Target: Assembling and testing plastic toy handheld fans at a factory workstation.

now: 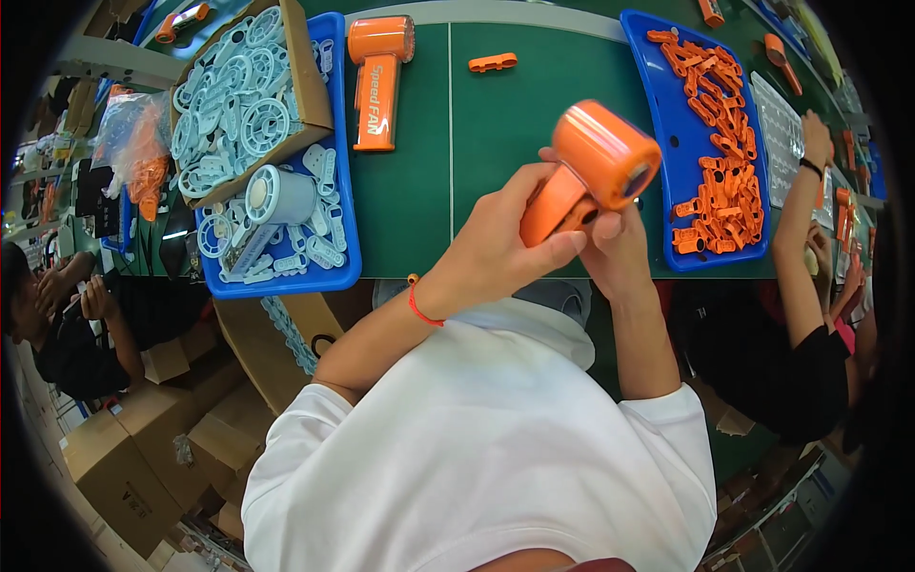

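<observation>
An orange handheld fan (602,145) is raised above the green table, its round head tilted toward the right. My left hand (500,229) is closed around its handle, with the thumb along the near side. Close under the fan's head, my right hand (618,250) has its fingers bent against the fan where head and handle meet; anything small between those fingertips is hidden. Another orange handheld fan (377,100) lies on the table to the left. A small elongated orange plastic piece (493,63) lies farther back.
At left, a blue tray (351,257) bears a cardboard box (307,71) of light-blue plastic parts (224,95) and a light-blue fan (281,195). Another blue tray (658,95) at right carries orange clip-like parts (720,191). Co-workers sit on both sides; one arm (796,200) reaches over the table.
</observation>
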Action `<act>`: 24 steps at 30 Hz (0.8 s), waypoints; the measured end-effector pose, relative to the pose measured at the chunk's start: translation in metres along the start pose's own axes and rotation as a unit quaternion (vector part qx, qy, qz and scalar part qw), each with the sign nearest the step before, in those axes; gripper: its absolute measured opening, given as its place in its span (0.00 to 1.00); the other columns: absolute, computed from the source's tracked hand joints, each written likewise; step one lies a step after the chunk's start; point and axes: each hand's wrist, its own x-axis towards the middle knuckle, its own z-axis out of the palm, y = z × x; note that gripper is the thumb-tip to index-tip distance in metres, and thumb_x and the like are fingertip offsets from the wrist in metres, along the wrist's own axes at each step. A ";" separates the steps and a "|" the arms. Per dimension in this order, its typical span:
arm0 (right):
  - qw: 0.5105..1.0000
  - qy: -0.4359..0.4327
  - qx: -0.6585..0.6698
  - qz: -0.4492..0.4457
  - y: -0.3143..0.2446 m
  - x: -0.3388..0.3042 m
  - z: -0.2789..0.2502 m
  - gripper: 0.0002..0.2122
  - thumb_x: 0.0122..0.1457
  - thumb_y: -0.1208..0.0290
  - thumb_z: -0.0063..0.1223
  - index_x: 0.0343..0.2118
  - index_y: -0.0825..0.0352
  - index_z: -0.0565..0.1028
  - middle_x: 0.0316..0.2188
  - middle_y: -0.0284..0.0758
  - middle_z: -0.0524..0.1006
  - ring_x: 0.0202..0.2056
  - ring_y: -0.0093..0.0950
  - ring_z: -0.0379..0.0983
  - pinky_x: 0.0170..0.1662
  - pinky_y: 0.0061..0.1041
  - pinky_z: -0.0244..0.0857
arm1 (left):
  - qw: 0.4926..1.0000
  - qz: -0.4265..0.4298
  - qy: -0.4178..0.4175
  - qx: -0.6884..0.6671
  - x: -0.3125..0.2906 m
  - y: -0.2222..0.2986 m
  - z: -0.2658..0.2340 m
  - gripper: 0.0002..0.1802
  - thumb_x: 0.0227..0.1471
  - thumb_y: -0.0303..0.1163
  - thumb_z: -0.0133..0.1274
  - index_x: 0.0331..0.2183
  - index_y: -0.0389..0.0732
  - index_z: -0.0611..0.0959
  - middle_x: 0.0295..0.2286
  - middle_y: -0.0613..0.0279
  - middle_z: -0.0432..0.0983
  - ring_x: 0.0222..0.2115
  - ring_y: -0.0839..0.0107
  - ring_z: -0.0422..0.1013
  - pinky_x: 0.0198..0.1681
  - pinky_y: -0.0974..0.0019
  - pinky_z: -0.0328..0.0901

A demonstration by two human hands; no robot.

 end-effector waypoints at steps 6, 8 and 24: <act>0.988 0.000 -0.153 -0.034 -0.008 0.004 0.008 0.30 0.44 0.71 0.59 0.51 0.70 0.61 0.48 0.44 0.68 0.51 0.35 0.64 0.53 0.33 0.59 | 0.974 0.139 0.031 0.176 -0.006 -0.008 0.010 0.47 0.31 0.27 0.58 0.55 0.33 0.57 0.47 0.46 0.58 0.49 0.49 0.54 0.52 0.55 0.52; 0.989 -0.034 -0.143 -0.023 -0.008 -0.005 0.000 0.27 0.45 0.74 0.58 0.50 0.70 0.63 0.45 0.44 0.69 0.50 0.36 0.65 0.52 0.35 0.61 | 0.959 0.241 0.099 0.114 -0.007 -0.002 0.010 0.45 0.31 0.25 0.58 0.54 0.34 0.59 0.46 0.47 0.58 0.46 0.51 0.57 0.50 0.57 0.55; 0.969 -0.062 -0.238 -0.010 0.018 0.016 -0.025 0.11 0.55 0.75 0.50 0.41 0.65 0.66 0.31 0.33 0.69 0.34 0.25 0.68 0.41 0.26 0.65 | 0.905 0.396 0.010 0.158 -0.041 -0.029 0.006 0.07 0.43 0.28 0.53 0.17 0.43 0.75 0.17 0.67 0.69 0.18 0.70 0.67 0.22 0.67 0.62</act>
